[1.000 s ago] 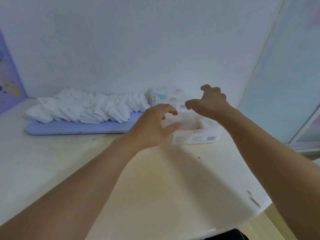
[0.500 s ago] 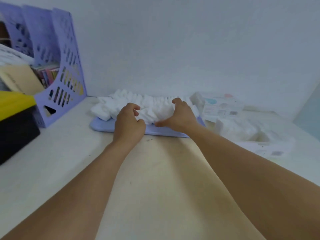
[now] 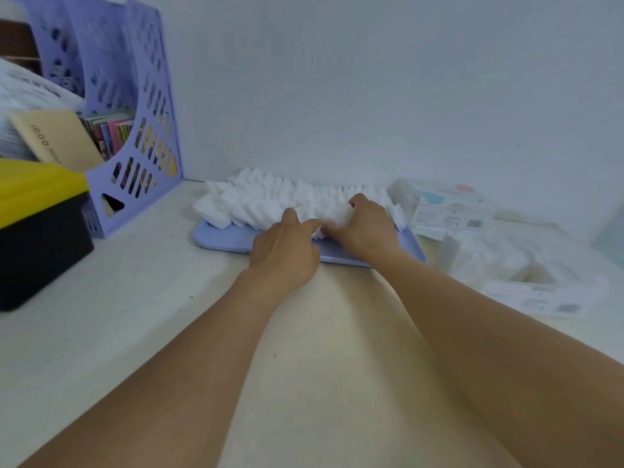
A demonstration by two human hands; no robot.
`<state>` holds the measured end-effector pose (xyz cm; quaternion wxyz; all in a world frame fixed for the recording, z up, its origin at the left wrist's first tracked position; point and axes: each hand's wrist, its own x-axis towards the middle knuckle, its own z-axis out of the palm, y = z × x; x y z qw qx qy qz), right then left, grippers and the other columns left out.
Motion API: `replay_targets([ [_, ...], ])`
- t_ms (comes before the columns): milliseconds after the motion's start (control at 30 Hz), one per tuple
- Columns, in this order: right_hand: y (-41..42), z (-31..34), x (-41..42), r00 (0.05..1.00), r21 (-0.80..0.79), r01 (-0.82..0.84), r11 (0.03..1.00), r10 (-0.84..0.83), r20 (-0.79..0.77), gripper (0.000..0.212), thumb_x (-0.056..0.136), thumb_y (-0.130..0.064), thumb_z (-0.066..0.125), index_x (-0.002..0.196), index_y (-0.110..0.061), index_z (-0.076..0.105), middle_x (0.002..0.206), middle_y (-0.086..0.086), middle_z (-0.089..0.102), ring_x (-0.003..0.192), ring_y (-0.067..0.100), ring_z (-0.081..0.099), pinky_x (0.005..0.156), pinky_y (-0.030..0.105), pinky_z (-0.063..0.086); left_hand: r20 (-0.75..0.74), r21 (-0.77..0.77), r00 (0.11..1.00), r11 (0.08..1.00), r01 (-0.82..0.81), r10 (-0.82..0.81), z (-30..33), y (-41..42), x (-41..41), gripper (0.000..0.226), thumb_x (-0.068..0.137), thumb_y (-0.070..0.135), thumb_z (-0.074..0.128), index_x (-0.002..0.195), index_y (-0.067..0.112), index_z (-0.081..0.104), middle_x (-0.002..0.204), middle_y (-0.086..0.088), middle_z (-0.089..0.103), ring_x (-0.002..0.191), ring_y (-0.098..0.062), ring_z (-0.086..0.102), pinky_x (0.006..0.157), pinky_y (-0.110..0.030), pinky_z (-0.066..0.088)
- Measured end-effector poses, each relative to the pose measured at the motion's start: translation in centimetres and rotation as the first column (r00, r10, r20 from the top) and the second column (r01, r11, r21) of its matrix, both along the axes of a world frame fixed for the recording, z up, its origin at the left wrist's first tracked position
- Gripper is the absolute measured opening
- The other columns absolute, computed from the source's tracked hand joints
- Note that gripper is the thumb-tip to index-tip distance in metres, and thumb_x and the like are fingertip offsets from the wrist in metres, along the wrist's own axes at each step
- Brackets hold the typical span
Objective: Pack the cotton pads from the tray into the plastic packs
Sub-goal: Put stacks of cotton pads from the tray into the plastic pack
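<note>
Both forearms reach over bench (image 3: 101,332). L hand (image 3: 285,251) at tray (image 3: 223,238) front, index finger straight, touching pads (image 3: 256,201). R hand (image 3: 366,228) curled round a clump. Packs (image 3: 452,211) right of tray.

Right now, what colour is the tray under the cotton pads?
Pale lilac-blue tray, seen in the head view.

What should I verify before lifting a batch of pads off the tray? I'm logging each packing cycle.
1. Right hand grips a bunch of cotton pads: ok.
2. Left hand at the same bunch, forefinger out: ok.
3. Bunch separated from the rest of the row: cannot tell, blurred.
4. Lilac tray flat on the table: ok.
5. Open plastic pack within view on the right: ok.
</note>
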<state>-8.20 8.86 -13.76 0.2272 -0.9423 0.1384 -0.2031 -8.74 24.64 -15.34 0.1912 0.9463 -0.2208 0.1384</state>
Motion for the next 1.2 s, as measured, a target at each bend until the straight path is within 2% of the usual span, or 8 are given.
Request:
replay_targets([
  [233,0.2,0.2,-0.7,0.996,-0.230,0.045,0.972,-0.027,0.081,0.030,0.087,-0.025,0.060,0.110,-0.007,0.055,0.096,0.010,0.066,0.080,0.031,0.061,0.059,0.034,0.040,0.013,0.068,1.000,0.998,-0.005,0.004,-0.1,-0.1,0.3,0.051,0.102,0.032,0.042,0.152,0.029,0.039,0.141,-0.006,0.043,0.113,-0.027,0.058,0.079,-0.033,0.039],
  [400,-1.0,2.2,-3.5,0.951,0.213,-0.075,0.974,0.006,0.309,0.037,0.083,-0.023,0.069,0.117,-0.010,0.060,0.090,0.001,0.063,0.084,0.024,0.064,0.072,0.037,0.055,0.056,-0.222,0.998,0.975,0.016,-0.004,0.4,-0.3,-0.2,0.046,0.101,0.037,0.048,0.145,0.022,0.049,0.130,-0.006,0.050,0.109,-0.025,0.058,0.080,-0.033,0.044],
  [500,-1.0,4.0,-6.3,0.961,0.777,-0.262,0.572,0.084,0.262,0.027,0.089,-0.014,0.067,0.115,-0.007,0.060,0.096,0.008,0.067,0.081,0.024,0.071,0.063,0.033,0.060,-0.188,-0.781,0.973,0.621,-0.064,-0.136,2.4,-1.7,-1.4,0.038,0.098,0.047,0.056,0.124,0.020,0.061,0.107,-0.002,0.060,0.094,-0.018,0.061,0.077,-0.030,0.049],
  [567,-0.7,4.4,-7.6,0.946,0.902,-0.307,0.305,0.203,0.253,0.018,0.093,-0.007,0.061,0.111,-0.007,0.063,0.092,0.010,0.071,0.075,0.023,0.071,0.064,0.031,0.059,-0.401,-0.910,0.773,0.309,-0.275,-0.492,3.1,-2.2,-2.6,0.034,0.095,0.048,0.061,0.111,0.018,0.064,0.103,-0.005,0.067,0.091,-0.022,0.069,0.073,-0.036,0.059],
  [633,-3.9,4.8,-10.5,0.918,0.904,-0.370,0.214,0.235,0.320,0.021,0.094,-0.003,0.057,0.112,-0.005,0.066,0.095,0.015,0.073,0.080,0.026,0.072,0.069,0.034,0.061,-0.405,-0.914,0.637,0.272,-0.302,-0.656,3.8,-5.7,-5.2,0.029,0.094,0.038,0.067,0.107,0.012,0.067,0.105,-0.011,0.072,0.086,-0.024,0.073,0.069,-0.037,0.061],
  [767,-3.8,4.4,-11.1,0.931,0.856,-0.339,0.389,0.271,0.246,0.029,0.092,-0.014,0.066,0.121,-0.008,0.066,0.116,0.018,0.072,0.099,0.030,0.074,0.074,0.039,0.063,-0.334,-0.942,0.674,0.258,-0.216,-0.658,2.5,-5.8,-5.2,0.021,0.096,0.022,0.067,0.105,0.003,0.065,0.113,-0.020,0.072,0.097,-0.032,0.073,0.073,-0.035,0.061],
  [933,-4.5,4.6,-11.3,0.944,0.629,-0.302,0.716,0.133,0.302,0.016,0.088,-0.031,0.077,0.093,-0.016,0.074,0.087,-0.002,0.075,0.082,0.011,0.072,0.068,0.026,0.059,-0.332,-0.927,0.716,0.354,-0.126,-0.614,2.0,-6.3,-5.9,0.021,0.093,0.021,0.070,0.111,0.009,0.069,0.111,-0.012,0.074,0.103,-0.025,0.072,0.075,-0.032,0.060],
  [1200,-6.0,3.9,-10.5,0.938,0.704,-0.334,0.627,0.149,0.312,0.020,0.088,-0.021,0.078,0.100,-0.006,0.074,0.088,0.005,0.075,0.079,0.012,0.071,0.070,0.025,0.054,-0.354,-0.917,0.525,0.177,-0.357,-0.774,2.0,-5.9,-5.4,0.029,0.098,0.014,0.057,0.125,0.003,0.063,0.116,-0.013,0.074,0.099,-0.023,0.074,0.077,-0.032,0.062],
])
